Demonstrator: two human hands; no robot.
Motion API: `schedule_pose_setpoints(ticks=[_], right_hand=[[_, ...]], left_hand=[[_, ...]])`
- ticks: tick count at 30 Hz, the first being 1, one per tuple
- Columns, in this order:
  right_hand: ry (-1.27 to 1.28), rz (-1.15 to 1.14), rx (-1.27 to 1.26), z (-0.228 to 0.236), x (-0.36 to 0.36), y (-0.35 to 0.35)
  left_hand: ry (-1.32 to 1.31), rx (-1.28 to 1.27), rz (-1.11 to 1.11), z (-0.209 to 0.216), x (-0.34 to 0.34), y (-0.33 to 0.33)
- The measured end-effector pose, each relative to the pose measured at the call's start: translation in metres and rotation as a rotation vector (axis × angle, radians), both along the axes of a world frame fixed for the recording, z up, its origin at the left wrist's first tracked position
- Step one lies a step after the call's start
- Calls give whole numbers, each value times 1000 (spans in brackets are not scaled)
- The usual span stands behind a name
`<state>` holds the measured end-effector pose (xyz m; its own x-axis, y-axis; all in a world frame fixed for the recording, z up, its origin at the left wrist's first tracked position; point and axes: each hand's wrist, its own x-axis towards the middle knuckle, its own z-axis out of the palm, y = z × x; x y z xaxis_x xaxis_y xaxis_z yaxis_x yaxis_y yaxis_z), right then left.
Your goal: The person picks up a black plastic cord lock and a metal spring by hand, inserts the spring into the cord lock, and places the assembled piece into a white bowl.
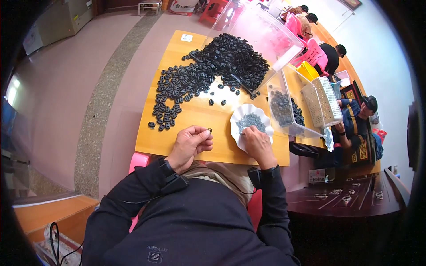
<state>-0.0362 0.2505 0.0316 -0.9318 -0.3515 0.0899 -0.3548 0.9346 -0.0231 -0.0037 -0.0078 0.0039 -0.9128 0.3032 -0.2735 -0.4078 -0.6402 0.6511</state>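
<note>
My left hand point(190, 145) is raised over the near edge of the wooden table, thumb and fingers pinching a small dark piece point(210, 131). That piece is too small to tell its kind. My right hand point(259, 144) reaches into a white scalloped bowl point(235, 137) with its fingers bent together. Small grey bits point(250, 119) fill the bowl's middle, and the fingertips are down among them, so what they grip is hidden. Beyond my hands, black oval pieces with two holes point(173, 84) spread over the tabletop and rise into a big heap point(239, 57).
A large clear bin point(284, 55) lies tipped behind the heap. Right of the bowl stands a clear box point(288, 128) holding more black pieces, with a white perforated basket point(326, 99) beside it. A person point(355, 119) sits at the right; others sit farther back near pink chairs point(315, 55).
</note>
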Motion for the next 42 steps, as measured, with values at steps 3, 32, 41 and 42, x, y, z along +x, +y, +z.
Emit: schedule_pose_setpoints(ticks=[3,32,41,42], right_hand=[[-20,22,-6,7,1,-3],[123,29,-414,-10,3,5],[155,113,-571,-12,5,6],[148,104,-592,-13,6,6]], left_hand=[[-1,8,14,0,0,0],[15,8,-29,-1,0,-1],[22,5,-6,0,1,0],[22,4,-6,0,1,0]])
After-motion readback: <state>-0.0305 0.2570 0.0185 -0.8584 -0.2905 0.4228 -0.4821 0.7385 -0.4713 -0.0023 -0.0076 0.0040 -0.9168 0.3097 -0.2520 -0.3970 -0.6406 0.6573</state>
